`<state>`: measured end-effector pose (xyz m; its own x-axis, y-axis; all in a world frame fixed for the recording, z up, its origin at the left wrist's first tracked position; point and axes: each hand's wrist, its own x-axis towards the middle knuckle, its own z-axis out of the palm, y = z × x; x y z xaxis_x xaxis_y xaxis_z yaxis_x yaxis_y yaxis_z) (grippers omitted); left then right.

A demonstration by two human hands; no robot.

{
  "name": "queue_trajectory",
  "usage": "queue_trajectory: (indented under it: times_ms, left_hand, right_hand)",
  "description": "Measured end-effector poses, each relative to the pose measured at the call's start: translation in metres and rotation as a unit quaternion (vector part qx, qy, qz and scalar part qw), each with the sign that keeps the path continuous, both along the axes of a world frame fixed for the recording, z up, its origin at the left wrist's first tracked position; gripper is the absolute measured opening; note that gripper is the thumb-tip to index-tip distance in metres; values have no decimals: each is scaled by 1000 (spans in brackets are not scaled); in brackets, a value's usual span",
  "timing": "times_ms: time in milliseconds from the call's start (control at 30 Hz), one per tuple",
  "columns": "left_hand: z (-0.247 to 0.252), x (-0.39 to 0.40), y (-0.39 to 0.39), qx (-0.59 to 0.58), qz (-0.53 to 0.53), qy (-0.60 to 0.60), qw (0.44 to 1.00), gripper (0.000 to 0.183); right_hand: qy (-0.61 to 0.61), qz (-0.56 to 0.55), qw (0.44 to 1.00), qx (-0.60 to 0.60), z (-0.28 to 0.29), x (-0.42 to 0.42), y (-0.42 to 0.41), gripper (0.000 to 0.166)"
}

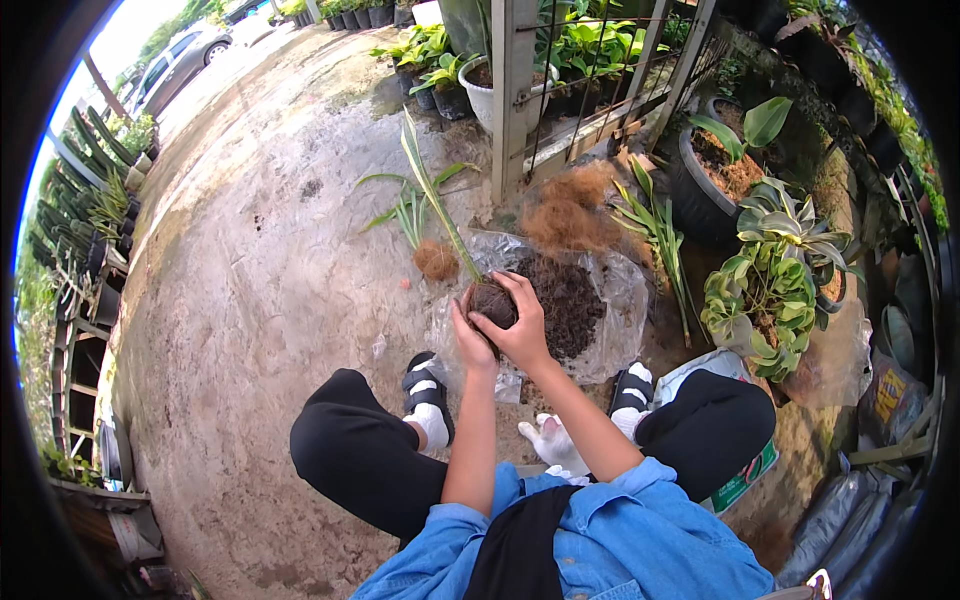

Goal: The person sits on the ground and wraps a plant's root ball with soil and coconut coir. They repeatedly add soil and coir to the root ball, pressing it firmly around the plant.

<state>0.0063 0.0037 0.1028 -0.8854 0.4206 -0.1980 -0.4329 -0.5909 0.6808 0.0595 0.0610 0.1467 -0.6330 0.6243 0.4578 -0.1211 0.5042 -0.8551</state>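
Between my left hand (pixel 474 341) and my right hand (pixel 525 326) is a dark, round ball of soil and roots (pixel 493 304), cupped from both sides. A long, pale-edged leaf (pixel 442 202) of a plant rises from this ball, leaning up and to the left. Below and to the right of the ball, dark soil (pixel 566 307) lies on a clear plastic sheet (pixel 626 300). Brown coconut fibre (pixel 574 210) is heaped at the sheet's far edge. A small plant with a fibre-wrapped root ball (pixel 435 259) lies on the concrete just beyond my hands.
A white cat (pixel 556 442) is between my legs. Cut leafy plants (pixel 664 240) lie right of the sheet, near a variegated potted plant (pixel 765 300) and a large black pot (pixel 701 187). A metal gate post (pixel 511 97) stands ahead. A printed sack (pixel 739 480) lies by my right knee.
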Motion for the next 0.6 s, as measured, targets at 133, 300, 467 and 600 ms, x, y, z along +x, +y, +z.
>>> queue_trajectory:
  times_ms: [133, 300, 467, 600]
  left_hand:
    - [9, 3, -1, 86, -38, -82, 992, 56]
    - [-10, 0, -9, 122, -83, -116, 982, 52]
    - [-15, 3, -6, 209, -94, -153, 961, 47]
    - [-52, -9, -3, 249, -104, -117, 956, 39]
  right_hand:
    - [16, 3, 1000, 20, 1, 2, 6, 55]
    - [-119, -28, 979, 165, 1, 8, -7, 56]
    - [-92, 13, 944, 315, 7, 8, -4, 44]
    - [-32, 30, 960, 277, -13, 1, -12, 34]
